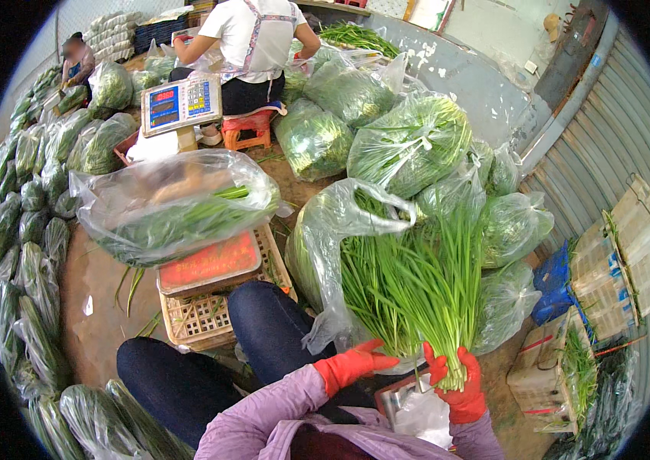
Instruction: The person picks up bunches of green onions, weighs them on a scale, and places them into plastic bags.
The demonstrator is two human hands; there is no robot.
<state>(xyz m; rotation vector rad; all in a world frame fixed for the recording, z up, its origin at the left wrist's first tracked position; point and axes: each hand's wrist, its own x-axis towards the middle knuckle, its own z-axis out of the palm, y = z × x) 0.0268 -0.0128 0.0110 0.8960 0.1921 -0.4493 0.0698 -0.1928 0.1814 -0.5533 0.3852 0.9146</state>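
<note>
From where I stand, the widest open stretch is the brown floor (98, 322) to the person's left, running between the crate by the knees and a curving bank of bagged greens (37, 330). On the right, things crowd closer: plump bags press up beside the work, and a corrugated metal wall (608, 115) closes that edge, with white crates (543, 372) and a blue container (555, 287) in front of it.

The bunch of long green leaves (451, 284) stands upright before the person, right of the knees, its pale stem ends in the gloved right hand (459, 387), whose fingers close round them. The left hand (355, 364), also red-gloved, has its fingers spread toward the stem ends of more leaves, with nothing in its grasp; whether a fingertip touches them I cannot tell.

Those other leaves lie in a clear plastic bag (321, 245) gaping at the top. Another clear bag (179, 207), part filled with leaves, rests over a red scale platform (210, 264) on a beige slatted crate (187, 322). One white crate holds loose green blades.
</note>
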